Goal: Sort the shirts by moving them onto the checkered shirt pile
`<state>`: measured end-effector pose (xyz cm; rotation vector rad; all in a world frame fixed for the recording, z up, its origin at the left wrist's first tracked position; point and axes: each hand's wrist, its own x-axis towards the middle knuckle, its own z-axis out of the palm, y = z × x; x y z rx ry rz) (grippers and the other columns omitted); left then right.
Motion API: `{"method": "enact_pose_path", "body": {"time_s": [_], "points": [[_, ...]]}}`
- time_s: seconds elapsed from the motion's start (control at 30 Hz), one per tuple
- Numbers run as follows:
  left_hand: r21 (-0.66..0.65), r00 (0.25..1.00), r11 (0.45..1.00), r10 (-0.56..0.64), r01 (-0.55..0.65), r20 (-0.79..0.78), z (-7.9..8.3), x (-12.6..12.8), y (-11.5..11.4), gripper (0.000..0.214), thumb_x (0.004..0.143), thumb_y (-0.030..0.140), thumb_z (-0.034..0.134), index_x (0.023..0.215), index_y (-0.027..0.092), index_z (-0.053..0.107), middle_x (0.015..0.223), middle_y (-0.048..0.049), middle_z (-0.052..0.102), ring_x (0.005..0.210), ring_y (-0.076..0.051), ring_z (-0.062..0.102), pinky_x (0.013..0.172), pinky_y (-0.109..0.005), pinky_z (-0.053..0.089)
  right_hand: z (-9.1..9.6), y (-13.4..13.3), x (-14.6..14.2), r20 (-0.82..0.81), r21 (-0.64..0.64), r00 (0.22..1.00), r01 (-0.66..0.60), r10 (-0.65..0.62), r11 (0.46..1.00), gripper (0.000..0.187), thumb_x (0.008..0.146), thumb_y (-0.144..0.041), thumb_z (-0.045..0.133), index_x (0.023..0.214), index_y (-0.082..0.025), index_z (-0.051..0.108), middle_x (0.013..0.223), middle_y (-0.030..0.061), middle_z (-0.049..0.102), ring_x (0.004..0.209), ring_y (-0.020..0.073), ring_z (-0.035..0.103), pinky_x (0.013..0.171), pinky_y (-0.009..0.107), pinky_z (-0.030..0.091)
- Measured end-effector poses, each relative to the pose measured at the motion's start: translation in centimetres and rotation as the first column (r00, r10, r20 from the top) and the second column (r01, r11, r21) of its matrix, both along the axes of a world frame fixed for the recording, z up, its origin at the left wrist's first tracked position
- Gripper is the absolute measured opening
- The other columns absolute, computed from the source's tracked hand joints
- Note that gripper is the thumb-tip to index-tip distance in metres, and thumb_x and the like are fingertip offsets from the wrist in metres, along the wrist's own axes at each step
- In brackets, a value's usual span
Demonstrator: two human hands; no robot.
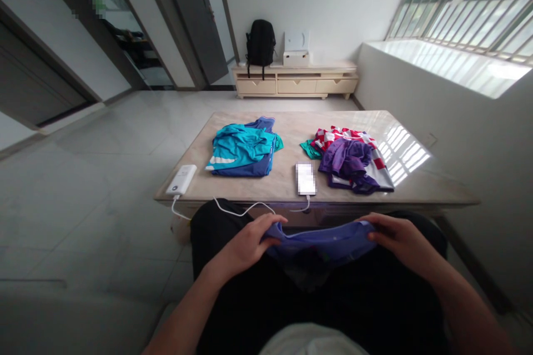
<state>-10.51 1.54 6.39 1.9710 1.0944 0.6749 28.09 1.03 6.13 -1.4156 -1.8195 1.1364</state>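
Both ends of a blue garment (333, 239) were pinched between thumb and fingers, one by the left hand (249, 241), the other by the right hand (398, 236); it hung over the person's dark trousers (229, 299). On the table (291, 127) beyond lay a teal-topped clothes pile (241, 147), left, a purple-topped clothes pile (347, 160), right, and a phone (306, 179) between them, nearer the close edge.

A blue-violet garment (328, 241) of thin, soft cloth hangs above the lap (233, 310), pinched at its two upper ends and drawn out wide from side to side. Its top edge dips a little toward the middle, with a paler line along it, and the cloth bunches at the left end. The lower part falls into shadow, where a darker patch seems to show, perhaps a print.
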Motion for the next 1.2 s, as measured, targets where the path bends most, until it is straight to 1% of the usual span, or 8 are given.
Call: {"method": "enact_pose_path", "body": {"time_s": [0.1, 0.23, 0.43, 0.67, 0.8, 0.97, 1.1, 1.2], "points": [[0.018, 0.994, 0.994, 0.106, -0.107, 0.021, -0.3, -0.4, 0.3, 0.023, 0.088, 0.017, 0.072, 0.110, 0.023, 0.073, 0.107, -0.0040, 0.078, 0.100, -0.021, 0.073, 0.095, -0.032, 0.055, 0.2, 0.1, 0.0, 0.013, 0.004, 0.999, -0.037, 0.037, 0.999, 0.033, 0.086, -0.049, 0.076, 0.104, -0.021, 0.079, 0.100, 0.0075, 0.078, 0.092, 0.0260, 0.072, 0.085, 0.034, 0.059], [-0.002, 0.977, 0.978, 0.207, -0.207, 0.060, -0.5, -0.2, 0.4, 0.025, 0.085, 0.013, 0.069, 0.106, 0.023, 0.078, 0.104, -0.0022, 0.082, 0.096, -0.020, 0.076, 0.090, -0.029, 0.058, 0.2, -0.1, -0.5, 0.089, 0.085, 0.994, 0.058, -0.065, 0.995, 0.028, 0.087, -0.049, 0.074, 0.096, -0.022, 0.078, 0.093, 0.0063, 0.078, 0.087, 0.0254, 0.072, 0.081, 0.034, 0.058], [-0.001, 0.976, 0.976, 0.219, -0.219, -0.010, -0.3, 0.1, 0.5, 0.032, 0.090, 0.015, 0.061, 0.114, 0.025, 0.079, 0.115, -0.0023, 0.081, 0.108, -0.023, 0.075, 0.100, -0.033, 0.055, -0.5, -0.9, -0.6, 0.187, 0.250, 0.938, 0.242, -0.292, 0.938, 0.021, 0.088, -0.043, 0.070, 0.097, -0.027, 0.078, 0.090, 0.0027, 0.079, 0.081, 0.0252, 0.075, 0.080, 0.036, 0.059], [0.063, 0.977, 0.976, 0.211, -0.209, -0.027, 0.0, 0.0, 1.0, 0.011, 0.092, 0.024, 0.067, 0.085, 0.021, 0.074, 0.091, -0.0029, 0.075, 0.086, -0.019, 0.068, 0.078, -0.027, 0.050, -1.1, -1.0, -0.8, 0.170, 0.274, 0.942, 0.236, -0.288, 0.932, 0.019, 0.090, -0.041, 0.064, 0.096, -0.025, 0.072, 0.097, 0.0045, 0.075, 0.084, 0.0234, 0.073, 0.081, 0.035, 0.059], [-0.078, 0.980, 0.977, 0.194, -0.197, -0.035, 0.0, 1.3, 0.3, 0.040, 0.097, 0.048, 0.063, 0.071, 0.017, 0.064, 0.069, 0.0016, 0.058, 0.067, -0.015, 0.053, 0.063, -0.026, 0.038, -1.1, -1.5, -2.9, 0.090, 0.073, 0.963, 0.246, -0.252, 0.966, 0.031, 0.092, -0.052, 0.064, 0.090, -0.022, 0.070, 0.081, 0.0025, 0.070, 0.072, 0.0197, 0.067, 0.067, 0.030, 0.053], [-0.283, 0.972, 0.946, 0.201, -0.161, 0.120, -1.2, 5.9, -1.6, 0.046, 0.098, 0.055, 0.059, 0.072, 0.017, 0.056, 0.066, 0.0043, 0.048, 0.062, -0.013, 0.045, 0.057, -0.025, 0.032, -1.6, -2.9, -8.0, -0.310, -0.287, 0.931, 0.105, -0.195, 0.952, 0.042, 0.084, -0.059, 0.075, 0.086, -0.018, 0.075, 0.074, 0.0028, 0.073, 0.067, 0.0179, 0.065, 0.062, 0.028, 0.051], [-0.144, 0.975, 0.973, 0.195, -0.179, 0.108, -1.5, 8.7, -2.7, 0.033, 0.102, 0.041, 0.056, 0.080, 0.017, 0.062, 0.076, -0.0001, 0.060, 0.072, -0.016, 0.056, 0.066, -0.027, 0.040, -2.1, -3.1, -10.2, -0.400, -0.320, 0.880, 0.128, -0.257, 0.939, 0.040, 0.081, -0.057, 0.080, 0.088, -0.018, 0.079, 0.082, 0.0063, 0.078, 0.077, 0.0235, 0.072, 0.073, 0.033, 0.057], [0.010, 0.988, 0.988, 0.152, -0.152, 0.021, -1.7, 9.3, -3.1, 0.027, 0.106, 0.031, 0.050, 0.088, 0.017, 0.064, 0.087, -0.0040, 0.065, 0.082, -0.018, 0.063, 0.075, -0.029, 0.045, -2.0, -3.1, -10.4, -0.340, -0.264, 0.915, 0.127, -0.215, 0.956, 0.039, 0.084, -0.056, 0.076, 0.091, -0.018, 0.080, 0.084, 0.0073, 0.079, 0.082, 0.0259, 0.074, 0.075, 0.033, 0.057]]}}
